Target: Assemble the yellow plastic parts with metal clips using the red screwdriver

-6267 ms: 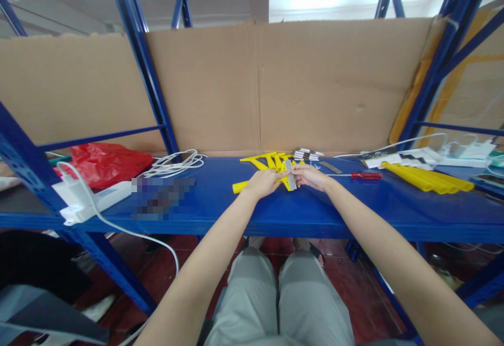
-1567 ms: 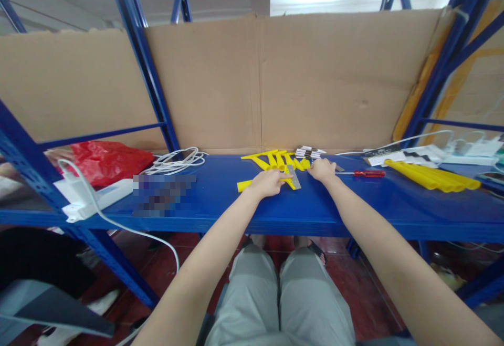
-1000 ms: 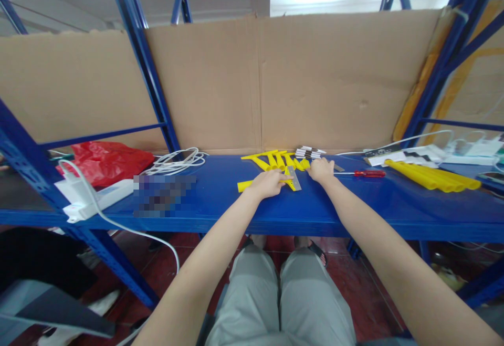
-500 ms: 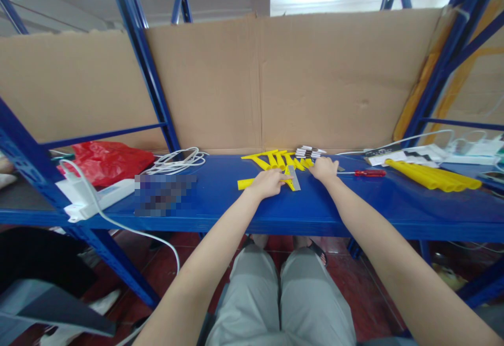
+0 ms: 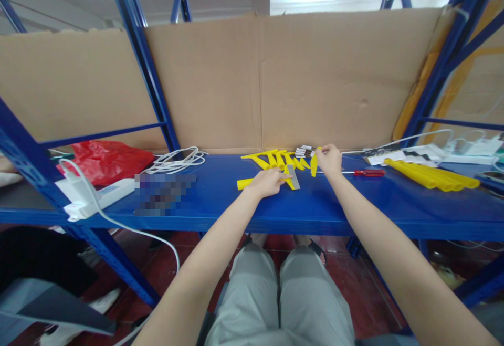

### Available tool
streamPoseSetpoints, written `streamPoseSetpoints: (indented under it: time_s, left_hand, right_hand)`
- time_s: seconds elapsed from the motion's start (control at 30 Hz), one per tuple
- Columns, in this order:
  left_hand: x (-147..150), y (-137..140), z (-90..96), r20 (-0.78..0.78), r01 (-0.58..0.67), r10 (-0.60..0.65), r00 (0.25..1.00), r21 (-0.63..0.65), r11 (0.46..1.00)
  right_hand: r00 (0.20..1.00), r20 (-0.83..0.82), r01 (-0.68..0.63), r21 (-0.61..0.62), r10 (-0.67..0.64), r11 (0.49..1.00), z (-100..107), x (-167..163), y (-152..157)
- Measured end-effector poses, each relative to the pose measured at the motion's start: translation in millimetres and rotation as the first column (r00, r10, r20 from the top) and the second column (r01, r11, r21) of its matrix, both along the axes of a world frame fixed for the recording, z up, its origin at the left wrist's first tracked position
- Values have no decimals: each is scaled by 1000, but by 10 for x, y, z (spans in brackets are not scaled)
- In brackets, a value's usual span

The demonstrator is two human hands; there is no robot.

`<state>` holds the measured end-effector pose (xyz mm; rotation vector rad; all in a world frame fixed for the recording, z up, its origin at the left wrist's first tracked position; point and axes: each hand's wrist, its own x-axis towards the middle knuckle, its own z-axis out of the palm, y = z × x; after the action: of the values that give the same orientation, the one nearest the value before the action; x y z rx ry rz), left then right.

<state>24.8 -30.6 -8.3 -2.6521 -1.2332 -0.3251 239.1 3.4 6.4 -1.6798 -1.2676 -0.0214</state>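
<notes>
My left hand (image 5: 270,182) is closed over a yellow tube (image 5: 244,184) lying on the blue bench, with its pointed yellow end showing past the fingertips. Beside those fingertips lies a flat grey metal strip (image 5: 294,179), partly across the tube's end. To the right, my right hand (image 5: 329,158) pinches a small pointed yellow piece (image 5: 314,165) just above the bench. Several yellow tubes with slanted ends (image 5: 271,159) and small yellow offcuts (image 5: 301,164) lie behind my hands. A stack of small white-and-black pieces (image 5: 304,151) sits behind the offcuts.
A red-handled screwdriver (image 5: 369,173) lies right of my right hand. Further right are long yellow tubes (image 5: 429,175) and a white power strip (image 5: 472,154). At left are coiled white cable (image 5: 177,160), a red plastic bag (image 5: 112,161) and another power strip (image 5: 102,197). Cardboard (image 5: 307,83) walls the back.
My right hand has lifted up and slightly right from the offcuts, bringing one yellow piece up between its fingers. My left hand has stayed on the tube.
</notes>
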Motion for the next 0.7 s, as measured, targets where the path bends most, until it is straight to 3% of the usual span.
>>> streamPoseSetpoints:
  time_s: [0.13, 0.23, 0.4, 0.53, 0.7]
  left_hand:
    - [-3, 9, -8, 1, -1, 1, 1000, -2, 1000]
    - [-2, 6, -4, -2, -4, 4, 1000, -3, 1000]
    - [2, -7, 14, -5, -2, 2, 1000, -12, 1000]
    - [-1, -1, 11, -2, -7, 7, 1000, -5, 1000]
    - [-7, 28, -8, 12, -11, 11, 1000, -10, 1000]
  right_hand:
    - [995, -87, -47, -11, 46, 999, 11, -57, -6]
    - [961, -247, -140, -56, 122, 989, -10, -114, -25]
    - [771, -584, -413, -155, 254, 897, -65, -195, -52]
    - [705, -668, -478, -199, 239, 855, -71, -179, -56]
    - [622, -737, -618, -255, 264, 744, -64, -129, -69]
